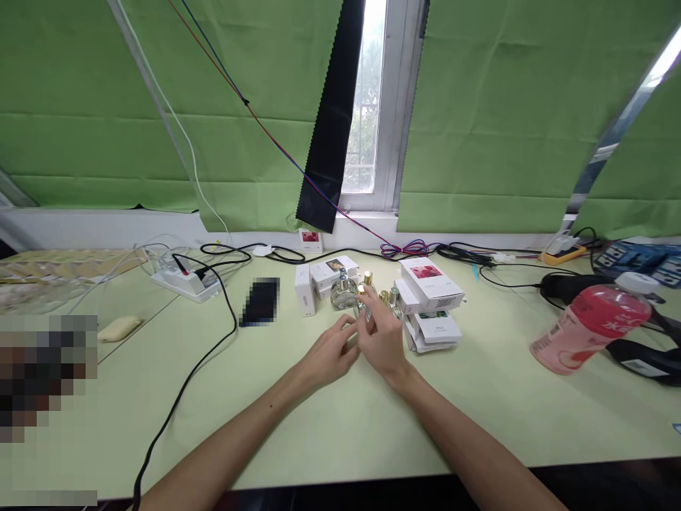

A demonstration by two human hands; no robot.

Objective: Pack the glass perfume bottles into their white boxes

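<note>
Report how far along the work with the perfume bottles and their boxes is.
Done: several clear glass perfume bottles with gold caps stand unboxed on the pale green table. In hand: the left hand and right hand meet at one small bottle; the grip is hidden. Left: the stacked white cardboard boxes and the smaller white boxes look closed.

Both forearms bare, reaching fwd from bottom edge and converging at centre. Left hand (330, 355): palm down, wrist roughly straight, fingers loosely curled w/ tips pointing toward the other hand, thumb side up. Right hand (381, 339): back of hand facing camera, wrist bent slightly inward, fingers raised and pinched together at the tips. The two hands sit just beside each other, fingertips near or touching; can't tell which.
</note>
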